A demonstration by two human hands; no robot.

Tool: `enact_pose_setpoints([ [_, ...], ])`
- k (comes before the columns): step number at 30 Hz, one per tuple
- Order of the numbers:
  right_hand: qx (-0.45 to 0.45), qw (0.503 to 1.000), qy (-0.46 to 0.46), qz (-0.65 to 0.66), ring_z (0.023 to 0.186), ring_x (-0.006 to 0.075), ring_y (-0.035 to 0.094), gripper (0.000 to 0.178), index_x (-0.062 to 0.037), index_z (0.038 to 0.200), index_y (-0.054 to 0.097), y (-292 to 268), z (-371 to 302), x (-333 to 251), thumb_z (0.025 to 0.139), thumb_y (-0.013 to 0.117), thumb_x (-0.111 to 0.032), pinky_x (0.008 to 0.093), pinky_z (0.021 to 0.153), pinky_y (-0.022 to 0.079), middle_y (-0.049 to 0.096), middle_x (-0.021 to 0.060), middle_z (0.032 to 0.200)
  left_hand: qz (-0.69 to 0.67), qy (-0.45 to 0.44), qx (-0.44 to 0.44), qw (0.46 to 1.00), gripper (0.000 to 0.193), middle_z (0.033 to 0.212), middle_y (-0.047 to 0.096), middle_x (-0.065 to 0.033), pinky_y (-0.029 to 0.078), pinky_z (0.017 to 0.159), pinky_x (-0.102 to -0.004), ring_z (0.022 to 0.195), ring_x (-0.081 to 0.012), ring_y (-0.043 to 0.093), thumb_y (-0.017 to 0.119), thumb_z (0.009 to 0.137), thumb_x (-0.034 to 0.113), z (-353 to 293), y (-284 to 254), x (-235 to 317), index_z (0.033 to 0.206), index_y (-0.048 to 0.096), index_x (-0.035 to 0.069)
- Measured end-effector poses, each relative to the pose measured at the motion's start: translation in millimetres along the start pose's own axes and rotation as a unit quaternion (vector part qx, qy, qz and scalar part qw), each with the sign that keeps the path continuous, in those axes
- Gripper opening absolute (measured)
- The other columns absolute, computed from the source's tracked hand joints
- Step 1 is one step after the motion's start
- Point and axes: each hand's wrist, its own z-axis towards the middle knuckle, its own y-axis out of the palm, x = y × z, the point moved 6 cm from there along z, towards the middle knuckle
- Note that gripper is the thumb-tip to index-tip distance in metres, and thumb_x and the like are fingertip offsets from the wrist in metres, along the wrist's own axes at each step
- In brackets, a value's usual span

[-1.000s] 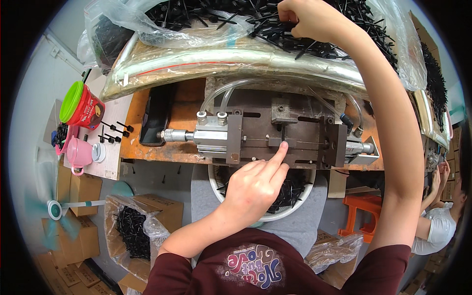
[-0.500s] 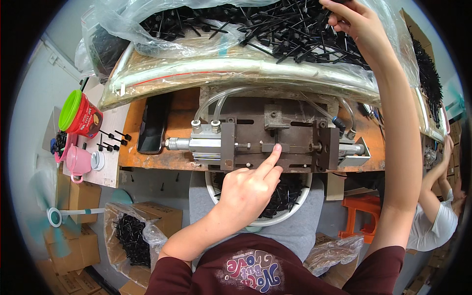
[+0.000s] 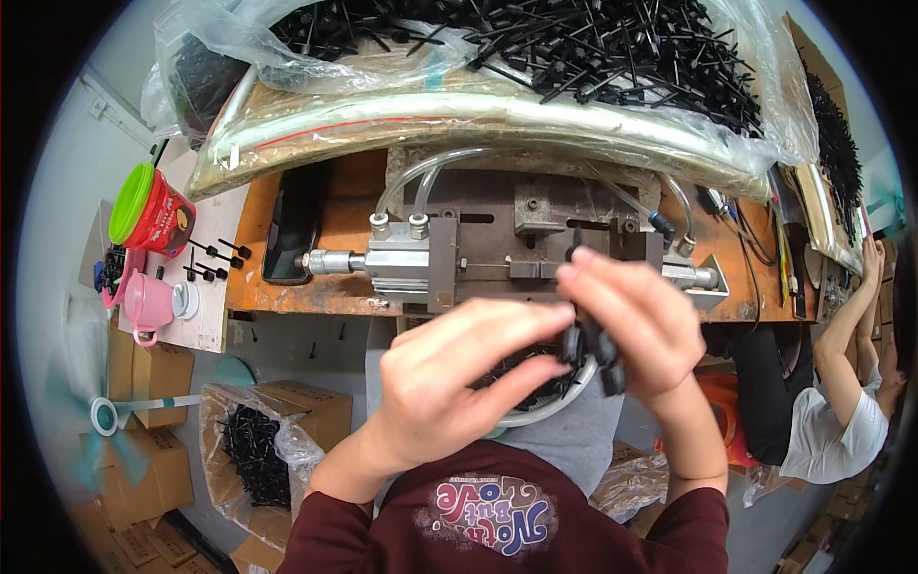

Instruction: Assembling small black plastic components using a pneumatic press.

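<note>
My two hands meet in front of a metal clamping fixture with an air cylinder at each side. My right hand is closed around a few small black stemmed parts, one stem poking up past its fingertips. My left hand reaches over from the left, thumb and fingers pinching the head of a black part beside them. Motion blurs the fingers somewhat. Below the hands, partly hidden by them, a white basin of similar black parts sits on my lap.
A plastic-lined tray heaped with black parts spans the back of the bench. Clear air hoses arch behind the fixture. At left stand a red tub and a pink cup. Another person works at right.
My right hand has come down from the heap to the fixture front, bringing black parts. My left hand has lifted off the fixture's middle block and drawn back to meet it.
</note>
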Motion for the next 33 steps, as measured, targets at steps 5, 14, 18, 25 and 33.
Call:
enact_pose_setpoints([
  [5,0.006,0.999,-0.001,-0.042,0.073,0.0268,0.069,0.034,0.0104,0.101,0.069,6,-24,-18,0.072,0.066,-0.007,0.0331,0.064,0.06,0.068,0.0217,0.1,-0.032,-0.019,-0.019,0.999,0.04,0.096,0.073,-0.0132,0.058,0.07,-0.03,0.082,-0.0229,0.072,0.086,0.065,0.003,-11,12,3,0.102,0.073,0.001],
  [14,0.106,0.964,0.244,0.02,0.089,0.0256,0.071,0.023,0.0028,0.097,0.07,-14,-51,3,0.075,0.076,0.009,0.0301,0.074,0.057,0.072,0.0162,0.098,0.181,-0.016,-0.068,0.981,0.028,0.118,0.067,-0.0132,0.056,0.074,-0.0333,0.085,-0.0222,0.068,0.081,0.068,0.006,-27,39,-21,0.094,0.071,0.001],
  [18,0.133,0.92,0.348,0.119,0.082,0.0209,0.069,0.022,0.003,0.098,0.069,-17,-65,2,0.078,0.075,0.007,0.0263,0.069,0.055,0.071,0.015,0.095,0.256,0.004,-0.085,0.963,0.026,0.119,0.068,-0.0118,0.054,0.07,-0.0316,0.076,-0.0205,0.067,0.078,0.07,0.007,-28,51,-28,0.094,0.07,0.002],
  [25,0.149,0.741,0.538,0.374,0.057,0.0107,0.059,0.012,0.0073,0.097,0.066,-6,-83,8,0.088,0.069,0.001,0.0215,0.051,0.046,0.07,0.0153,0.087,0.274,-0.007,-0.109,0.955,0.026,0.119,0.069,-0.0102,0.053,0.066,-0.0294,0.073,-0.0201,0.068,0.079,0.068,0.008,-19,50,-33,0.093,0.071,0.002],
  [33,0.119,0.652,0.607,0.439,0.046,0.0058,0.051,0.011,0.0042,0.089,0.066,9,-92,14,0.089,0.071,-0.005,0.0187,0.042,0.035,0.065,0.0064,0.072,0.217,-0.045,-0.131,0.966,0.03,0.11,0.071,-0.0098,0.054,0.065,-0.0292,0.075,-0.0199,0.069,0.081,0.068,0.01,-16,44,-29,0.096,0.072,0.004],
])
